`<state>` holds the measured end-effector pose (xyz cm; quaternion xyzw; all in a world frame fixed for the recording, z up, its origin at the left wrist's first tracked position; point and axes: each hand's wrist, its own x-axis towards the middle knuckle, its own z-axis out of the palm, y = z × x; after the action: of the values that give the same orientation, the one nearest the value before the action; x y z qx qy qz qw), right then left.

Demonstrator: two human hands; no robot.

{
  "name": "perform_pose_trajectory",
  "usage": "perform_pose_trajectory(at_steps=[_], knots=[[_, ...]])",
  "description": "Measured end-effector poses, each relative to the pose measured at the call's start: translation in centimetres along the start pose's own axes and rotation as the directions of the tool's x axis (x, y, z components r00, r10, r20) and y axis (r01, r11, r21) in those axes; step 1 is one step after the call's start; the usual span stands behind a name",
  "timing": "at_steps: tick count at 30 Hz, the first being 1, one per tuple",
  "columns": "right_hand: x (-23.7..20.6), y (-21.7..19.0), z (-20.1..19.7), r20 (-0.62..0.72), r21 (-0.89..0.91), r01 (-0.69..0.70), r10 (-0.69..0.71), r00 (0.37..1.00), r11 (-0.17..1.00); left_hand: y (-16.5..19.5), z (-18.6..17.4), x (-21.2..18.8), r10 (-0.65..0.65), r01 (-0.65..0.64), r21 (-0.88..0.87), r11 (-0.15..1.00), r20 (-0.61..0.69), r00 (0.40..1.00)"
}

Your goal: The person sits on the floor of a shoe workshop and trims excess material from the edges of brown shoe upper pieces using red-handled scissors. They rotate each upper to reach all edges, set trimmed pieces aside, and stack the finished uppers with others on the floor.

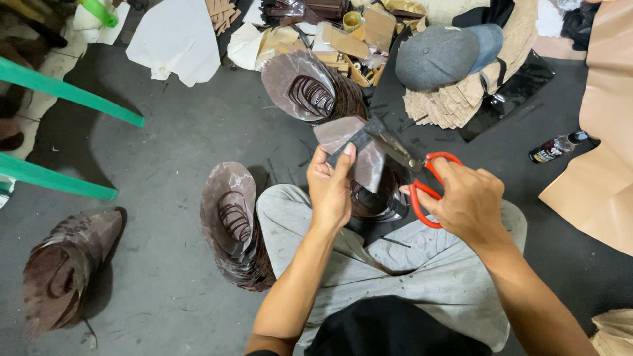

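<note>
Left hand pinches a brown cut piece at its lower edge, held above the lap; right hand is clenched through the red scissors, blades biting the piece's right side. Best to keep the piece taut and feed it into the blades steadily. Its long axis runs left-up to right-down; the blades point up-left, toward the stack

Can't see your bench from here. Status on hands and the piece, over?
Left hand pinching brown cut piece. Right hand working red-handled scissors, blades at piece. Nothing between them.
</note>
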<state>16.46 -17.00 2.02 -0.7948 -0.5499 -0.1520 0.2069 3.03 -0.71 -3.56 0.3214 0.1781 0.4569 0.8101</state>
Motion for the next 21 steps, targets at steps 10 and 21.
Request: perform_pose_trajectory(at_steps=[10, 21], knots=[[0.2, 0.6, -0.1, 0.013, -0.043, 0.036, -0.035, 0.999, 0.998, -0.8, 0.0, -0.2, 0.063, -0.061, 0.052, 0.997, -0.025, 0.998], [-0.3, 3.3, 0.0, 0.178, 0.212, -0.032, -0.007, 0.984, 0.977, 3.9, -1.6, 1.3, -0.196, 0.166, 0.201, 0.966, 0.14, 0.971]])
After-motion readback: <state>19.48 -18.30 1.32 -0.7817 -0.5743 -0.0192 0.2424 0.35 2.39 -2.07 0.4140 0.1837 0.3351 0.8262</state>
